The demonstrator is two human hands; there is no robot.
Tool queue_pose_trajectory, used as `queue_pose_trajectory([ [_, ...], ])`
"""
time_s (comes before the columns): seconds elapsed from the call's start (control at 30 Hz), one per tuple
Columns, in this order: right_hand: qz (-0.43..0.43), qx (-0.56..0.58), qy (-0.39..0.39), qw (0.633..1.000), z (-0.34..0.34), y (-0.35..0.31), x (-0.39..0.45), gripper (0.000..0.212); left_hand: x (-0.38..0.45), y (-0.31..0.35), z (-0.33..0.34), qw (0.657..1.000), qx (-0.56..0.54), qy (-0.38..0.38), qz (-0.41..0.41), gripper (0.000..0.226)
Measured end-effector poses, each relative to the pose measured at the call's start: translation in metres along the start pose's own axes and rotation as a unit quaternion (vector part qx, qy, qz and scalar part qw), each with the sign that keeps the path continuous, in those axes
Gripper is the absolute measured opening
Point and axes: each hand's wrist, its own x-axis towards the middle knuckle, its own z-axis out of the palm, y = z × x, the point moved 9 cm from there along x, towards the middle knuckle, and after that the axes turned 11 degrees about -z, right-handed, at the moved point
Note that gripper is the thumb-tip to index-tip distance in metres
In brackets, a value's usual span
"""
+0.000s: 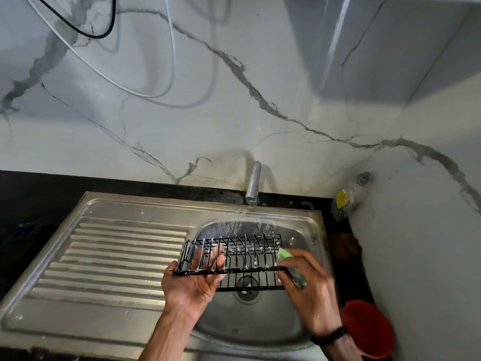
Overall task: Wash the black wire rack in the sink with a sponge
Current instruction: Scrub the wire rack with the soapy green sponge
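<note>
While suds clung to its thin bars, the black wire rack (pixel 234 254) hung tilted over the sink (pixel 309 230), above the drain (pixel 246 289) and clear of the basin floor. It looked light enough for one hand, stiff rather than springy, and, I judged, slippery with the soap on it; the sturdier outer frame seemed the safest place to take hold, since the fine cross wires would dig into fingers. The left hand (pixel 194 278) had it there, its grip spread under the left end with the fingers pushed up through the bars and the front edge lying across them. The right hand (pixel 307 285) pinched a green sponge (pixel 291 267), its grip curled round it, pressed to the rack's right end. Steel drainboard ridges (pixel 117 259) lay to the left, set in a dark table (pixel 31 204). A tap (pixel 253 183) stood against the veined marble wall (pixel 208 113), a clear bottle (pixel 348 196) leaned in the corner, and a red tub (pixel 368 329) sat lower right.
</note>
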Motion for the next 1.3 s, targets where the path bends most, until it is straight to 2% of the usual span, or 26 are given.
queue_pose_trajectory([
  [0.07, 0.033, 0.025, 0.033, 0.999, -0.006, 0.005, 0.0, 0.034, -0.002, 0.0, 0.0, 1.0, -0.006, 0.001, -0.001, 0.057],
  [0.13, 0.069, 0.039, 0.049, 0.996, -0.011, 0.013, -0.001, 0.05, -0.003, 0.0, -0.001, 1.0, -0.022, 0.002, -0.001, 0.058],
  [0.2, 0.11, 0.046, 0.001, 0.993, -0.002, 0.024, 0.002, 0.076, -0.005, -0.001, -0.001, 0.999, -0.044, 0.001, 0.004, 0.063],
  [0.23, 0.124, 0.054, -0.027, 0.99, 0.006, 0.029, 0.001, 0.082, -0.006, -0.002, 0.0, 0.999, -0.05, -0.001, 0.005, 0.065],
  [0.33, 0.102, 0.04, -0.024, 0.994, 0.012, 0.033, 0.003, 0.063, -0.009, -0.004, 0.004, 0.998, -0.061, -0.007, 0.005, 0.053],
  [0.4, 0.1, 0.02, 0.005, 0.995, 0.008, 0.034, 0.0, 0.052, -0.008, -0.004, 0.004, 0.998, -0.069, -0.009, 0.004, 0.056],
  [0.53, 0.16, 0.008, 0.058, 0.985, -0.004, 0.041, -0.009, 0.052, -0.005, -0.006, 0.0, 0.997, -0.074, 0.003, 0.003, 0.062],
  [0.63, 0.223, 0.024, 0.036, 0.974, 0.0, 0.054, -0.016, 0.063, -0.003, -0.008, -0.004, 0.997, -0.07, 0.011, 0.006, 0.062],
  [0.7, 0.262, 0.029, 0.002, 0.965, 0.006, 0.06, -0.021, 0.062, -0.002, -0.009, -0.003, 0.998, -0.055, 0.012, 0.007, 0.06],
  [0.83, 0.334, -0.001, 0.0, 0.943, 0.01, 0.066, -0.033, 0.039, 0.001, -0.009, -0.004, 0.999, -0.012, 0.006, 0.031, 0.062],
  [0.93, 0.33, -0.033, -0.038, 0.943, 0.014, 0.064, -0.03, 0.024, 0.001, -0.008, -0.003, 0.998, 0.001, -0.004, 0.067, 0.063],
  [1.1, 0.308, -0.012, -0.072, 0.949, 0.022, 0.051, -0.026, 0.055, -0.006, -0.003, 0.009, 0.994, 0.023, -0.031, 0.099, 0.059],
  [1.2, 0.31, 0.003, -0.045, 0.95, 0.016, 0.042, -0.025, 0.057, -0.005, -0.002, 0.006, 0.995, 0.015, -0.031, 0.095, 0.062],
  [1.3, 0.263, 0.0, -0.001, 0.965, 0.004, 0.027, -0.02, 0.056, -0.001, -0.002, 0.003, 0.995, 0.008, -0.03, 0.098, 0.064],
])
